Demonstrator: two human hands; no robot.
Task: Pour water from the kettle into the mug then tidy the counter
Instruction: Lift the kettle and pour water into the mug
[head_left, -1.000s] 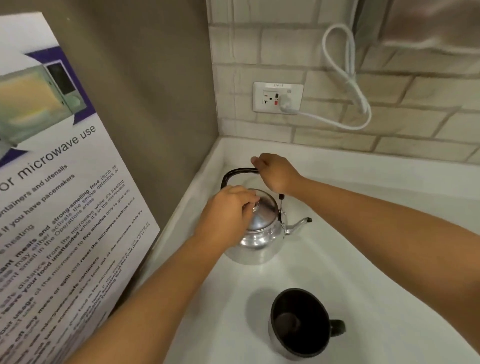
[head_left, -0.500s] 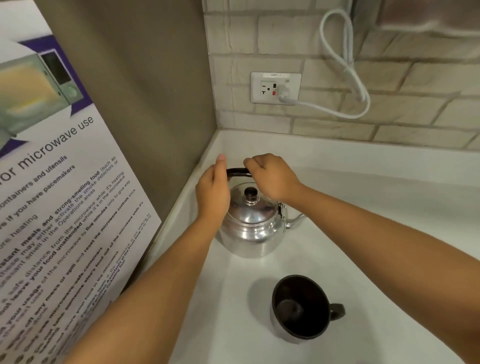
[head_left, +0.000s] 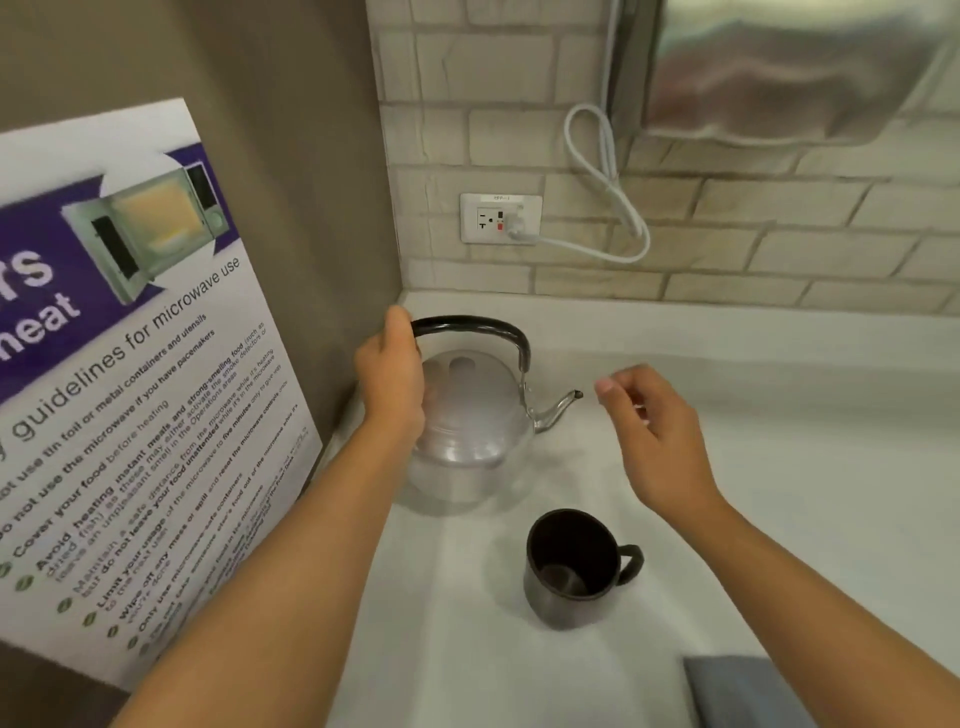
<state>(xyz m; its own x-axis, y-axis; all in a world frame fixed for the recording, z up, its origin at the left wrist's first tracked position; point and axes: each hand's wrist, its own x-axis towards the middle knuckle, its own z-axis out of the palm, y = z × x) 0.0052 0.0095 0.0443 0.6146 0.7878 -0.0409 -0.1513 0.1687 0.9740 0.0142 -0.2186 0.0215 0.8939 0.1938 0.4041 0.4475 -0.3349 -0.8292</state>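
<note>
In the tabletop (head_left: 779, 467) corner, the kettle (head_left: 467, 441) is gripped at its handle by the left hand (head_left: 392, 379); the right hand (head_left: 654, 431), earlier on the handle, is now withdrawn, fingers (head_left: 608, 387) loosely open. The mug (head_left: 571, 566) stands nearby.

Left hand (head_left: 390, 384) grips kettle (head_left: 470, 431) handle's left end, back-left corner of counter (head_left: 779, 415); right hand (head_left: 660, 436) loosely curled, free, beside spout; black mug (head_left: 574, 566) upright nearer front.
</note>
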